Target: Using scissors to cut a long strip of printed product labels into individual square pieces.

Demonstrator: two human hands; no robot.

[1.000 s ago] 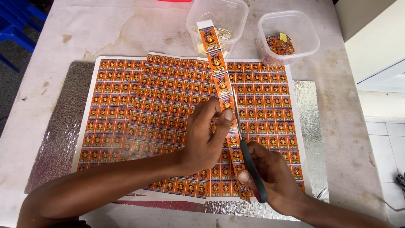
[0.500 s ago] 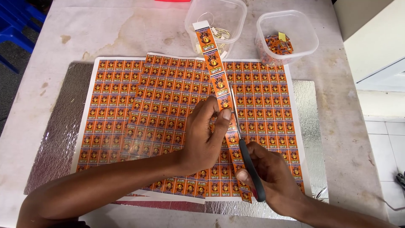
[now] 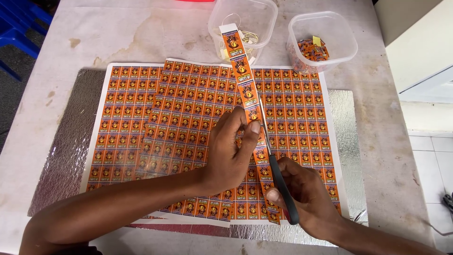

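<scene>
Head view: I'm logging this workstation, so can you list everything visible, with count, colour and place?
Label strip: one, orange, long and narrow, held above the sheets, far end over the left tub.
Scissors: one pair, dark handles, blades along the strip's right edge.
Label sheets: at least two, overlapping, orange with white margins, spread across the mat.
Mat: one, silver foil-like, under the sheets.
Left tub: one, clear plastic, pale scraps inside, far side.
Right tub: one, clear plastic, small orange cut pieces inside, far right.
Table: one, whitish, stained.
Blue chair: partly visible, upper left.
Left hand: pinches the strip.
Right hand: grips the scissors.
</scene>
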